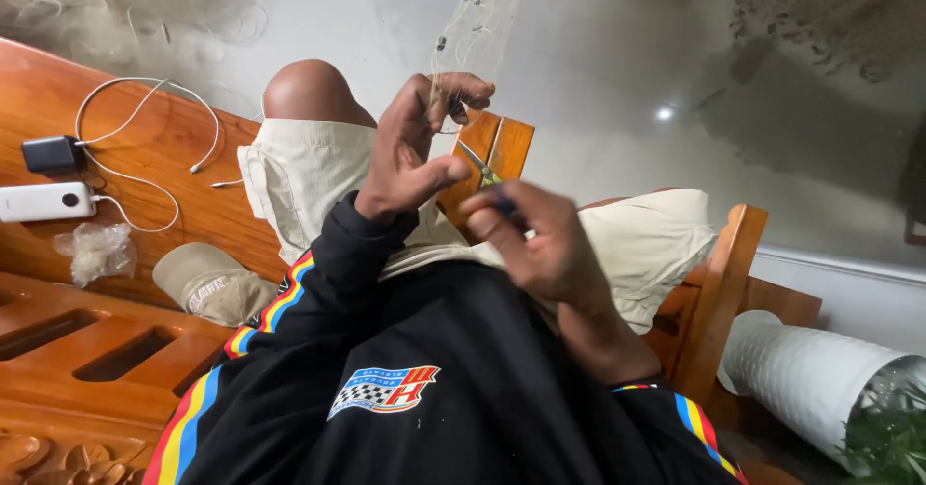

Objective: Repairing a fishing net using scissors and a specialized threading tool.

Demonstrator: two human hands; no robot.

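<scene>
Net between fingers (perhaps pinched)

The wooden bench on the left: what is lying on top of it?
On the wooden bench lie a black charger with white cable, a white power bank, a clear plastic bag and a beige cap.

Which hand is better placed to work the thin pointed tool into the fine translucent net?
Probably the right hand: it holds the thin pointed tool, tip aimed at the fine translucent net pinched by the left hand.
</scene>
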